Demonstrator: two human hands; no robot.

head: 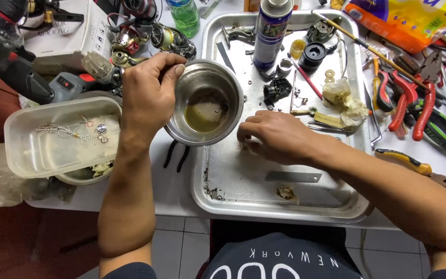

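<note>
Right now the left hand [148, 95] grips a small steel bowl [206, 102] by its rim, fingers closed on it, above the metal tray's [243, 199] left edge. Murky yellowish liquid sits inside. The right hand [277, 135] rests on the tray, fingertips [243, 135] curled together, pressing its floor.

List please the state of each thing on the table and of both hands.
Left hand: grips the bowl's rim.
Steel bowl: held tilted, with brownish liquid at its bottom.
Right hand: fingertips pressed down on the tray floor.
Metal tray: lies flat, dirty, scattered with small parts.
Spray can: upright, in the tray.
Plastic tub: open, holds small metal pieces.
Red pliers: lying flat, handles apart.
</note>
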